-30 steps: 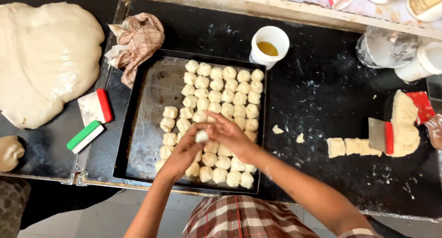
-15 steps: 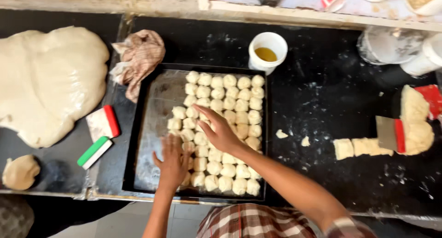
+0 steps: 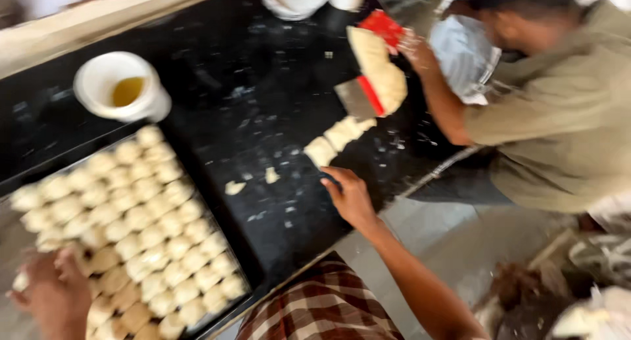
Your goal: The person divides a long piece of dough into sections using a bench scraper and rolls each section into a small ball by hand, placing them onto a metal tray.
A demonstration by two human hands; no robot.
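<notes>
A dark baking tray (image 3: 231, 242) at the lower left holds several rows of small pale dough pieces (image 3: 141, 215). My left hand (image 3: 49, 294) rests on the pieces at the tray's near left corner; it is blurred, and a small bit of dough shows by its fingers. My right hand (image 3: 351, 198) lies on the black counter, fingers stretched out and holding nothing. It sits just short of a short row of cut dough pieces (image 3: 335, 137).
A white cup of yellow oil (image 3: 121, 90) stands beyond the tray. A co-worker in an olive shirt (image 3: 559, 116) has a hand (image 3: 420, 54) by a dough log (image 3: 378, 70) and a red-handled scraper (image 3: 360, 97). Dough crumbs (image 3: 253, 181) dot the counter.
The view has swung right and tilted. My right hand left the tray and moved right toward the cut dough pieces. My left hand stayed at the tray's near corner.
</notes>
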